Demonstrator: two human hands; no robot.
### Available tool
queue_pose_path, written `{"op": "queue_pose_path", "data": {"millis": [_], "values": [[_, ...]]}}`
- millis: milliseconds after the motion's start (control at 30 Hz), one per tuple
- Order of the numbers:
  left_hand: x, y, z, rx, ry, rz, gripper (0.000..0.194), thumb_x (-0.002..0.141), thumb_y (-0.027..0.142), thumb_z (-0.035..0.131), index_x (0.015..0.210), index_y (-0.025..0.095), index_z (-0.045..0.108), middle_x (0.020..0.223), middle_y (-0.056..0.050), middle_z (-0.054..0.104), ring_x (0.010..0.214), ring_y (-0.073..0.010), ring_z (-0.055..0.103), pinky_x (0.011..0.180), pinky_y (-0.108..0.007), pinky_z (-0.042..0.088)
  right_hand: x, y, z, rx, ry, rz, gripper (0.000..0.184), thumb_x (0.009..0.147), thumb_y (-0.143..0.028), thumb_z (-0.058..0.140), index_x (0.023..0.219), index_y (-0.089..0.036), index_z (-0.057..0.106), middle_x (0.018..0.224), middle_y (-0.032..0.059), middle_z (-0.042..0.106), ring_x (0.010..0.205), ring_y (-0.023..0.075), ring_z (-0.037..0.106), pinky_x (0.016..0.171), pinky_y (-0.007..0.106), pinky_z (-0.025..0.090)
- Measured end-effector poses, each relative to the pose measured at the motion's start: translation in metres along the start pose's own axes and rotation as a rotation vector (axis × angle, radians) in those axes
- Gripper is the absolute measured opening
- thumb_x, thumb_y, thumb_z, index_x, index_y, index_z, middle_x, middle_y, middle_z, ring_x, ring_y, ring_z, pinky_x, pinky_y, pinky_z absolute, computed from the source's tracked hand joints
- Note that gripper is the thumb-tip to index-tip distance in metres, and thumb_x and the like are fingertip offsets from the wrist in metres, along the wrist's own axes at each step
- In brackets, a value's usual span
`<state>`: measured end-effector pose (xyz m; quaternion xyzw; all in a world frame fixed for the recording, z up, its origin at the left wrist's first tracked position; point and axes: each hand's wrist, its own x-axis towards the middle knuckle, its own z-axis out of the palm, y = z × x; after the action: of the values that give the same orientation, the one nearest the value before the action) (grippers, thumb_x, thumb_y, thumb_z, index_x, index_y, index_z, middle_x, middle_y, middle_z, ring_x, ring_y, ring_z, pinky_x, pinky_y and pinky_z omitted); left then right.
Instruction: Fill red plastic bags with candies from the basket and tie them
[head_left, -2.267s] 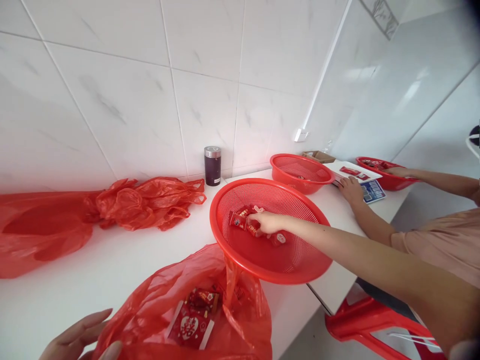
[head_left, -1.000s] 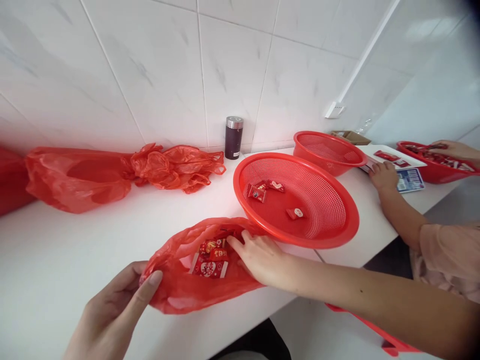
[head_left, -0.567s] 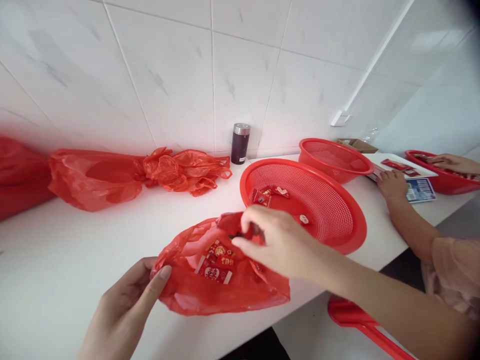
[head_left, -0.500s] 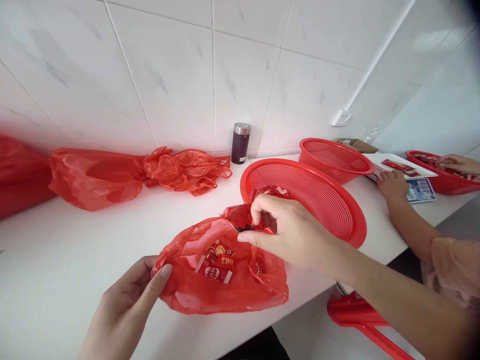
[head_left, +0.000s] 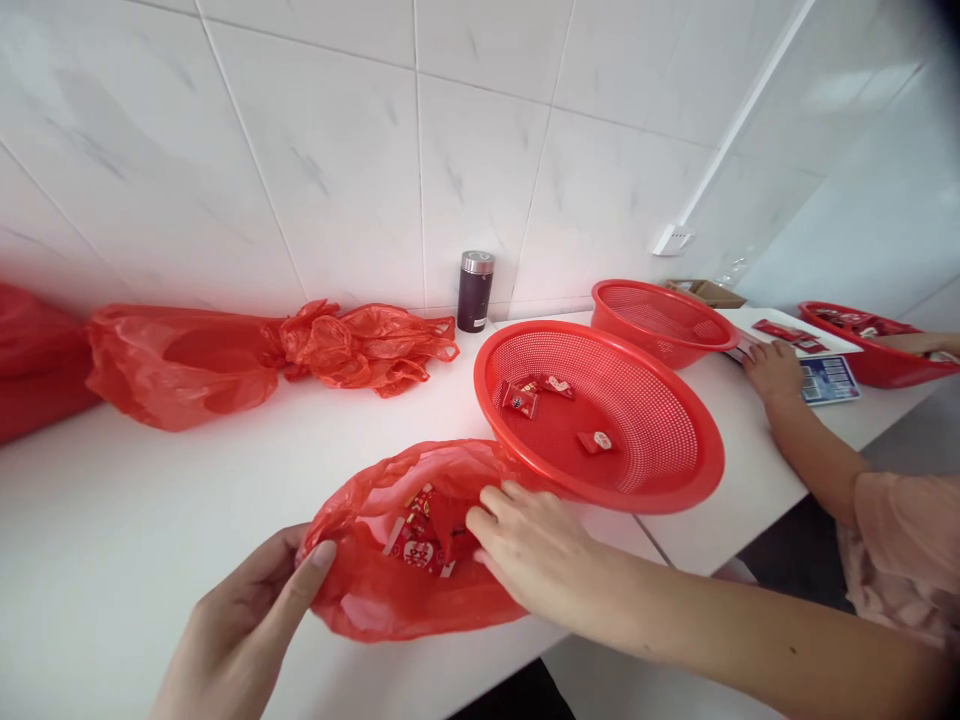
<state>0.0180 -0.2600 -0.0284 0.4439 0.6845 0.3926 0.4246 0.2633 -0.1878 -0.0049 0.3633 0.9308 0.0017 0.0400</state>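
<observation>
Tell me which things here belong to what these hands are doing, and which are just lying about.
Part of the work:
Open red bag, edge held by the left hand
Wrapped packets inside, right hand at the bag's opening
Probably the nearest red basket and its loose packets

Apparently just lying about:
Dark tumbler
Crumpled red plastic
Cardboard box at the back

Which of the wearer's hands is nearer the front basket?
Right. The right hand is at the bag, in front of the basket; the left hand holds the bag's left edge, farther away.
</observation>
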Motion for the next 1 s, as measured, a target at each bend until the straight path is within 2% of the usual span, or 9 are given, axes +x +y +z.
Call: {"op": "queue_pose_path", "data": {"millis": [100, 200, 333, 433, 567, 733, 833, 933, 1000], "values": [[-0.001, 0.002, 0.002, 0.008, -0.006, 0.007, 0.051, 0.079, 0.060, 0.056, 0.115, 0.025, 0.057, 0.114, -0.001, 0.068, 0.093, -0.0201, 0.062, 0.079, -0.023, 0.051, 0.000, 0.001, 0.018, 0.066, 0.138, -0.129, 0.035, 0.093, -0.032, 0.051, 0.123, -0.014, 0.054, 0.126, 0.0151, 0.055, 0.113, 0.0302, 0.053, 0.085, 0.041, 0.049], [-0.002, 0.002, 0.002, 0.012, 0.005, 0.016, 0.050, 0.080, 0.060, 0.055, 0.116, 0.025, 0.057, 0.114, -0.001, 0.068, 0.099, -0.0212, 0.061, 0.081, -0.023, 0.051, 0.003, 0.002, 0.049, 0.090, 0.093, -0.165, 0.069, 0.090, -0.049, 0.052, 0.145, -0.013, 0.032, 0.150, 0.0195, 0.029, 0.134, 0.0387, 0.031, 0.103, 0.051, 0.036], [-0.003, -0.001, -0.001, 0.028, 0.034, 0.025, 0.049, 0.079, 0.060, 0.056, 0.112, 0.025, 0.059, 0.113, -0.002, 0.069, 0.105, -0.0236, 0.061, 0.083, -0.024, 0.052, 0.010, 0.006, 0.067, 0.082, 0.042, -0.028, 0.071, 0.091, -0.048, 0.050, 0.148, -0.012, 0.028, 0.153, 0.0209, 0.019, 0.137, 0.0419, 0.024, 0.107, 0.055, 0.031], [-0.004, -0.003, -0.002, 0.027, 0.032, 0.033, 0.049, 0.079, 0.060, 0.057, 0.112, 0.025, 0.060, 0.113, -0.002, 0.069, 0.105, -0.0241, 0.062, 0.082, -0.025, 0.053, 0.016, 0.005, 0.054, 0.084, 0.116, -0.047, 0.062, 0.093, -0.042, 0.049, 0.142, -0.006, 0.039, 0.151, 0.0225, 0.025, 0.138, 0.0384, 0.024, 0.108, 0.052, 0.030], [-0.006, 0.001, 0.000, 0.011, 0.025, 0.046, 0.048, 0.079, 0.058, 0.057, 0.113, 0.024, 0.061, 0.113, -0.003, 0.069, 0.106, -0.0260, 0.062, 0.081, -0.027, 0.055, 0.028, -0.003, 0.034, 0.136, 0.220, -0.063, 0.044, 0.093, -0.037, 0.049, 0.126, -0.008, 0.055, 0.139, 0.0184, 0.044, 0.132, 0.0323, 0.034, 0.104, 0.045, 0.036], [-0.009, 0.007, 0.005, 0.015, 0.005, 0.047, 0.046, 0.080, 0.057, 0.056, 0.112, 0.024, 0.061, 0.112, -0.004, 0.070, 0.105, -0.0271, 0.063, 0.080, -0.029, 0.055, 0.042, -0.010, 0.031, 0.229, 0.231, -0.050, 0.051, 0.082, -0.040, 0.066, 0.125, -0.014, 0.056, 0.131, 0.0166, 0.051, 0.122, 0.0318, 0.044, 0.097, 0.046, 0.040], [-0.010, 0.009, 0.007, 0.029, -0.001, 0.047, 0.045, 0.080, 0.058, 0.056, 0.111, 0.025, 0.062, 0.110, -0.003, 0.071, 0.103, -0.0266, 0.064, 0.079, -0.028, 0.055, 0.043, -0.007, 0.024, 0.380, 0.281, -0.071, 0.032, 0.089, -0.040, 0.059, 0.114, -0.021, 0.062, 0.119, 0.0083, 0.059, 0.115, 0.0232, 0.050, 0.097, 0.038, 0.041], [-0.009, 0.007, 0.005, 0.060, 0.039, 0.064, 0.046, 0.079, 0.059, 0.056, 0.110, 0.026, 0.062, 0.108, -0.002, 0.071, 0.098, -0.0252, 0.066, 0.077, -0.027, 0.056, 0.033, -0.001, 0.009, 0.456, 0.322, -0.013, 0.030, 0.096, -0.036, 0.048, 0.116, -0.017, 0.060, 0.114, 0.0083, 0.061, 0.109, 0.0196, 0.055, 0.091, 0.033, 0.045], [-0.005, 0.001, 0.000, 0.113, 0.108, 0.094, 0.046, 0.078, 0.058, 0.057, 0.111, 0.026, 0.062, 0.104, -0.002, 0.073, 0.091, -0.0234, 0.068, 0.074, -0.026, 0.056, 0.019, 0.006, -0.002, 0.398, 0.273, -0.038, 0.030, 0.095, -0.032, 0.050, 0.119, -0.016, 0.057, 0.114, 0.0086, 0.062, 0.104, 0.0197, 0.057, 0.086, 0.032, 0.047]]}}
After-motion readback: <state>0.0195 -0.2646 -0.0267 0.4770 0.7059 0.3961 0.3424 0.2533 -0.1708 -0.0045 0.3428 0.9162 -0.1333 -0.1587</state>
